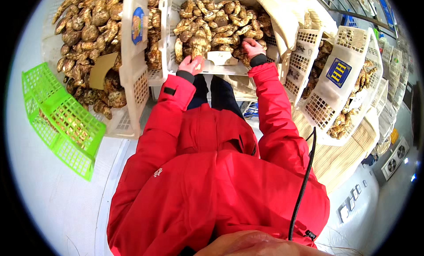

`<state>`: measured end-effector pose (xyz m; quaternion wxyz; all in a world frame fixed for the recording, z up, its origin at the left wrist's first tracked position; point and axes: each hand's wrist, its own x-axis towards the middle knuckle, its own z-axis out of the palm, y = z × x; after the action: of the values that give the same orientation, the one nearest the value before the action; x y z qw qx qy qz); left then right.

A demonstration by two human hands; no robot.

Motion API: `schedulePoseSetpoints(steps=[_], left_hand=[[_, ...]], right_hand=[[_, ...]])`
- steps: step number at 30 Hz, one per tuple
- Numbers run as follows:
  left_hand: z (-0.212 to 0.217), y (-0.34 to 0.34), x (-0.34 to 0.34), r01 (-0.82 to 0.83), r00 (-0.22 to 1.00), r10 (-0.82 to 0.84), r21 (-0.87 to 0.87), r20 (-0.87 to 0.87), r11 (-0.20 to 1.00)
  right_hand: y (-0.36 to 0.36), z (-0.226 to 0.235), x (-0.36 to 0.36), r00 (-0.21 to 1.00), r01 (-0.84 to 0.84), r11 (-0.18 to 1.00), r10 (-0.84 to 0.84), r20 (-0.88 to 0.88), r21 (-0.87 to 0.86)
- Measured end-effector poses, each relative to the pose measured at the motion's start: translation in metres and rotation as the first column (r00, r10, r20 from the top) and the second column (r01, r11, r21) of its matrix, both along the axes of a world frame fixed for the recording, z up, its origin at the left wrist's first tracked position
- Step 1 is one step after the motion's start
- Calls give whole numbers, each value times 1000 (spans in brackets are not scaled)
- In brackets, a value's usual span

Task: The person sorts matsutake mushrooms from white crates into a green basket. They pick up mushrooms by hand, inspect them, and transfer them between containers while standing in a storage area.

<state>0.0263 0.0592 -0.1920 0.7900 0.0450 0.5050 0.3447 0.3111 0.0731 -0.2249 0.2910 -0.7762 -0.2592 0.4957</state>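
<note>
A white plastic crate [209, 72] stands in front of me, filled with brown, thick-stemmed mushrooms [225, 21]. At its near left side my left hand [191, 65] is closed on the lower end of a large, pale-stemmed mushroom [200, 43]. My right hand [253, 48] reaches over the near right part of the heap with its fingers curled down among the mushrooms. What those fingers hold, if anything, is hidden. Between my hands a white paper label [222, 58] sits at the crate's near edge.
On the left, another white crate [134, 86] holds mushrooms and a cardboard piece [102, 71], with a green plastic basket [64, 119] beside it. More white crates [320, 108] of mushrooms stand on the right. Beige cloth [282, 13] drapes beside the middle crate.
</note>
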Motion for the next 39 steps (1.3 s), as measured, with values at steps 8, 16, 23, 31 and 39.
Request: schedulePoseSetpoints(steps=[8,16,23,31,39], left_hand=[[-36,9,24,-25,917,104,203,-386,979],[-40,-32,20,114,922,-46,157,-385,981],[-35,-13,50,756,286,-233,69,-929,651],[-39,1,57,506,721,-394,44,-571,862],[2,27,2,-75,972,79,28,-220,997]], right_hand=[[56,44,3,796,-70,983,-45,603,167],[24,15,9,801,-382,874,152,578,300],[13,37,-18,859,-194,966,84,504,170],[50,25,-10,587,-250,924,382,714,-289],[12,32,8,790,-257,908,0,613,331]])
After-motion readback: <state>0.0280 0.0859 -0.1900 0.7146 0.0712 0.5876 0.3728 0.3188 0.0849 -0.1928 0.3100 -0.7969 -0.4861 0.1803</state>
